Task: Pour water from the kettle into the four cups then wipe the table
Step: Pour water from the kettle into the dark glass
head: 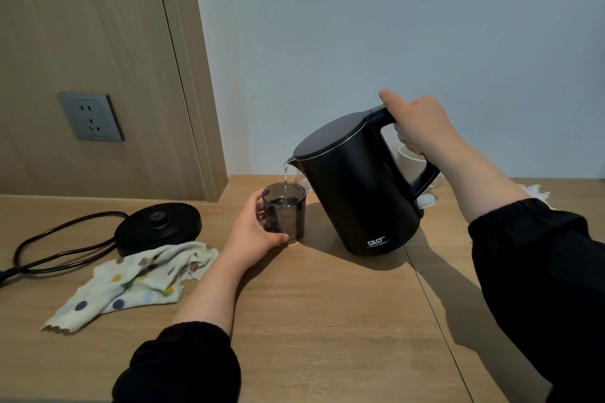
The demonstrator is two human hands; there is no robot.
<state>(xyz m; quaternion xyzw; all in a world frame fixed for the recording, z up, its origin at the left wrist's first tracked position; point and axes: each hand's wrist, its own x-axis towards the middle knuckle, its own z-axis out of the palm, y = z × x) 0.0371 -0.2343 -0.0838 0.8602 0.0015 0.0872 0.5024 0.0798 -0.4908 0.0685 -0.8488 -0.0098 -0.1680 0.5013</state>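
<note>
Black plastic fills my right hand (419, 127): the fingers curl tight round the top of the handle of the SAST kettle (357, 193), and the thumb lies forward toward the lid. That forearm reaches in from four o'clock, bare to its pushed-back dark sleeve (537, 271). The kettle tips toward nine o'clock, and a thin stream of water (285, 173) falls from its spout into the smoked glass cup (289, 213).

My left hand (258, 232) wraps that cup from its seven o'clock side, thumb low across the front. The cup stands upright on the wooden table (327, 321).

A white mug (411, 162) shows behind the handle, at two o'clock from the kettle. At nine o'clock from the cup sits the kettle base (158, 227), its cord (59, 245) trailing left. The spotted cloth (137, 281) lies crumpled at eight o'clock, touching the base's front edge.
</note>
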